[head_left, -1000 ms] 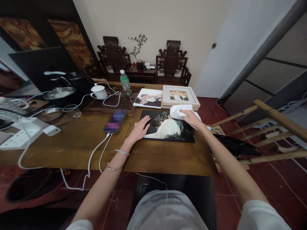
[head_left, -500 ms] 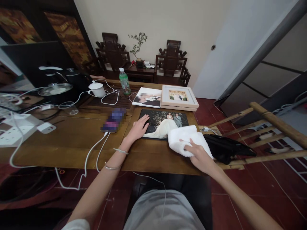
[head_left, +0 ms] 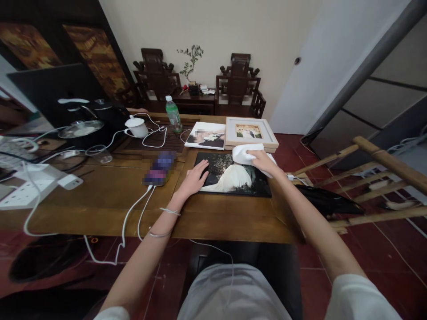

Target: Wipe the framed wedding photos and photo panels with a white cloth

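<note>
A dark wedding photo panel (head_left: 230, 180) lies flat on the wooden table (head_left: 213, 218). My left hand (head_left: 196, 177) rests on its left edge with the fingers stretched out. In my right hand (head_left: 262, 159) is a white cloth (head_left: 245, 154), bunched and pressed on the upper right part of the panel. The cloth covers the figures at the top of the picture. Just behind the panel sit a light wooden picture frame (head_left: 267, 141) with a small photo in it and a white-edged photo print (head_left: 205, 137).
Left of the panel are a phone (head_left: 160, 168) on cables, a green bottle (head_left: 173, 114), a lidded white cup (head_left: 137, 128), a clear plastic cup (head_left: 99, 154), a glass-lidded pot (head_left: 82, 130) and a power strip (head_left: 28, 186). A bamboo rack (head_left: 390, 166) stands at the right.
My right hand has moved the cloth from the panel's lower right corner up to its upper right edge. My left hand stays in place on the panel.
</note>
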Motion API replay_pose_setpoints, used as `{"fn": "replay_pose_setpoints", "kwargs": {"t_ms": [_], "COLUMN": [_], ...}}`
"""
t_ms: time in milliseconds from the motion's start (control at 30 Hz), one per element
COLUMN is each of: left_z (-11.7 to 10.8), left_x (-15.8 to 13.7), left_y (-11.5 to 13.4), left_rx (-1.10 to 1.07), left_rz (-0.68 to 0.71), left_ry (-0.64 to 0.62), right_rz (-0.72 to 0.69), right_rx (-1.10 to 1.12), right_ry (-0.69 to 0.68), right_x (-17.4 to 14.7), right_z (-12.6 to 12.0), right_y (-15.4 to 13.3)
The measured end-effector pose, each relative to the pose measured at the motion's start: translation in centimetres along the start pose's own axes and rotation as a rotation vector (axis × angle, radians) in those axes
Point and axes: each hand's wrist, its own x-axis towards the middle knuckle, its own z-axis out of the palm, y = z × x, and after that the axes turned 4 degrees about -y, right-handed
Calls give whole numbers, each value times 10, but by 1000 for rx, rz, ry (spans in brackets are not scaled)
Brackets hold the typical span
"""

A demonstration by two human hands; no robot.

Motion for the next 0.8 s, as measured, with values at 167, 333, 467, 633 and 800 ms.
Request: {"fn": "replay_pose_setpoints", "kwargs": {"t_ms": [167, 333, 467, 633, 800], "left_z": [0, 0, 0, 0, 0], "left_x": [0, 1, 1, 1, 0], "left_y": [-1, 1, 3, 5, 3], "left_rx": [-5, 4, 10, 19, 17], "left_rz": [2, -3, -8, -19, -8], "left_ry": [-1, 5, 7, 2, 2], "right_rz": [8, -48, -93, -127, -96], "right_rx": [-26, -46, -30, 31, 14], "right_ry": [29, -11, -74, -177, -124], "right_x": [-7, -65, -121, -142, -90], "right_z": [6, 12, 15, 15, 15], "right_y": [-4, -32, -62, -85, -74]}}
